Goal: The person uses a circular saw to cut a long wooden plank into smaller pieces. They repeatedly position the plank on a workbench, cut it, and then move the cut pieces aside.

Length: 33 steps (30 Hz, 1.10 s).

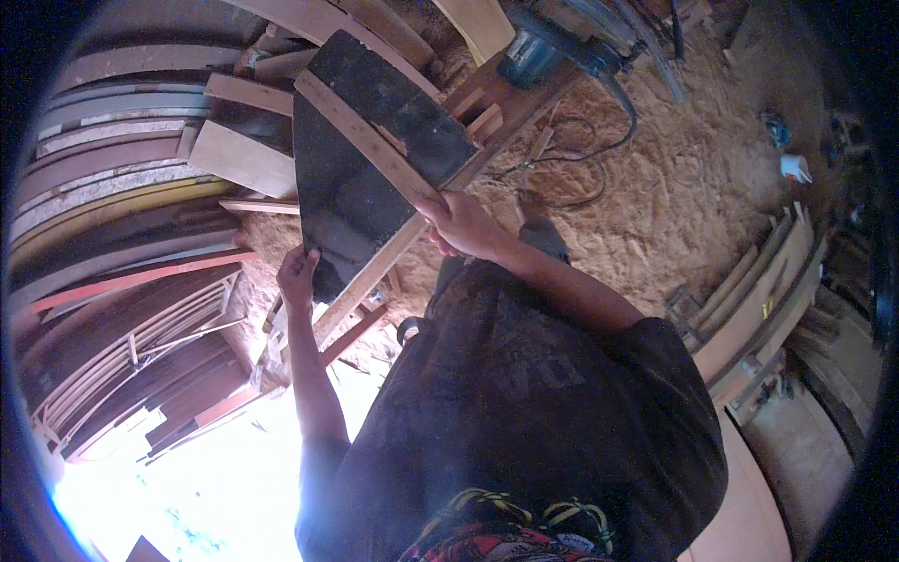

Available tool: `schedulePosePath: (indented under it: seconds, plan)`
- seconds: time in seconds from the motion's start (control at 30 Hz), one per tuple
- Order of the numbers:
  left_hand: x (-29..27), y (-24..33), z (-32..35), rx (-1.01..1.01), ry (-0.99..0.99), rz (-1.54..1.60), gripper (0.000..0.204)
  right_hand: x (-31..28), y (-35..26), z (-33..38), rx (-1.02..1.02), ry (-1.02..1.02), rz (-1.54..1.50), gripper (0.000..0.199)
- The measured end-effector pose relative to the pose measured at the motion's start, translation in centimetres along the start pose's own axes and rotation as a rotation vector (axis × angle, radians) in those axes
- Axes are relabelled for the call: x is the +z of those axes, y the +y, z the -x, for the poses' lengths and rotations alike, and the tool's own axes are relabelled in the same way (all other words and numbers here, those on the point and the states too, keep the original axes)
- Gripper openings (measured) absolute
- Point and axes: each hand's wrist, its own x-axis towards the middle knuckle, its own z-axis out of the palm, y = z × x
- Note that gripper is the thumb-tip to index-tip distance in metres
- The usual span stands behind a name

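I hold a dark, flat panel (pixel 342 201) crossed by a pale wooden batten (pixel 361 136), tilted up in front of my chest. My left hand (pixel 298 273) grips the panel's lower left edge. My right hand (pixel 465 227) is closed on the right corner, where the wooden frame strip (pixel 375 272) runs down along the panel's edge. My dark T-shirt fills the lower middle of the view and hides whatever is under the panel.
A blue power tool (pixel 526 56) sits on a wooden bench (pixel 510 103), its black cable (pixel 585 155) looping over the sawdust floor (pixel 693 197). Planks are stacked at left (pixel 122 187) and right (pixel 758 300). A white cup (pixel 795 168) stands far right. Glare fills the lower left.
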Motion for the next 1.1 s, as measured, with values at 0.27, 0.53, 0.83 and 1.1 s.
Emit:
schedulePosePath:
  seconds: [0.27, 0.53, 0.83, 1.1]
  plan:
    - [0.3, -0.9, -1.2, -0.051, 0.008, 0.109, 0.036, -0.7, -0.5, -0.9, 0.005, -0.037, -0.026, 0.046]
    - [0.3, 0.0, -1.3, -0.036, -0.025, 0.096, 0.033, -0.4, 0.4, -1.4, -0.008, -0.023, -0.028, 0.044]
    - [0.7, 0.2, -1.3, -0.033, -0.009, 0.059, 0.033, -0.5, 0.2, -1.4, -0.029, -0.042, -0.052, 0.045]
    - [0.9, -0.3, -1.2, 0.029, -0.015, 0.014, 0.03, -0.9, -0.8, -1.0, 0.048, -0.052, -0.066, 0.046]
